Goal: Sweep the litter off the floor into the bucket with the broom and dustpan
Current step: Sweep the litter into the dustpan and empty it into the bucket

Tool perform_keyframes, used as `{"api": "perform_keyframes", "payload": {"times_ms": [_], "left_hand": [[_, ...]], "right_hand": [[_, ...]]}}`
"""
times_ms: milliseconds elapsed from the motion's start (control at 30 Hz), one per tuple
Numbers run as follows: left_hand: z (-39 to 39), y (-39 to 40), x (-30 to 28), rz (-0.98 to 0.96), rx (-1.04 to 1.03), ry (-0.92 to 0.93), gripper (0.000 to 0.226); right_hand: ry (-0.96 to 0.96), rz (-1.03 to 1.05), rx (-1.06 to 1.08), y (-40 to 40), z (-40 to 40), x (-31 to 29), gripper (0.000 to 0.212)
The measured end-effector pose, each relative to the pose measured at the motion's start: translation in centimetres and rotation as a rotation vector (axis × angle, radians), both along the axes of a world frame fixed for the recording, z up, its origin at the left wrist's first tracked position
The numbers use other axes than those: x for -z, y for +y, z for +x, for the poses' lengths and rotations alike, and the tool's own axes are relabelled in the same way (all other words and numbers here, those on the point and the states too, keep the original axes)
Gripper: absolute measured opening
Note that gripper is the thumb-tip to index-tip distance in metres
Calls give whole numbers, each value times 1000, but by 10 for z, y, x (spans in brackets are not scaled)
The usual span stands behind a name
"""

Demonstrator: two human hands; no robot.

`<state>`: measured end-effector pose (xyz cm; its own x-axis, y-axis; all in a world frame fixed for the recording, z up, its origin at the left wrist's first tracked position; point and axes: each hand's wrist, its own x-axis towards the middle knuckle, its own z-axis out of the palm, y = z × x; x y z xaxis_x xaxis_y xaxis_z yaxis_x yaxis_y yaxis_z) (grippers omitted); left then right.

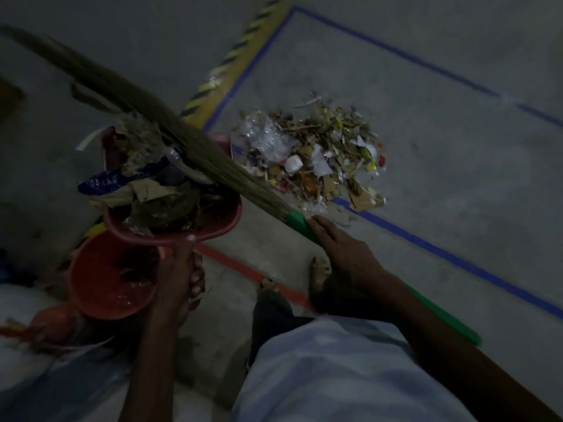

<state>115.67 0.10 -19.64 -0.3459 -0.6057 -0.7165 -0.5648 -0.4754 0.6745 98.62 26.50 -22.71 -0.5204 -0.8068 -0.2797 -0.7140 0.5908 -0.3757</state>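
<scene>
On the dim grey floor [426, 208] — blue tape [426, 239] borders litter [313, 156].

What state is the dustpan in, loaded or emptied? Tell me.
Loaded: the dustpan is heaped with litter, held in the left hand above the bucket.

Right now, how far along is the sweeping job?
Partway. The bucket already holds some litter. In hand: the left hand holds a loaded dustpan over it, while the right hand lays the broom across the load. Left: a big litter pile remains on the floor.
</scene>
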Motion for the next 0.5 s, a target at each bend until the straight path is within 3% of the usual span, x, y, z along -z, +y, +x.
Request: {"api": "perform_keyframes", "payload": {"times_ms": [233, 500], "left_hand": [[41, 18, -31, -73, -266, 42, 51], [69, 56, -27, 3, -554, 100, 51]], "right_hand": [[-64, -149, -258, -42, -11, -25, 90], [-51, -217, -506, -76, -46, -35, 91]]}}
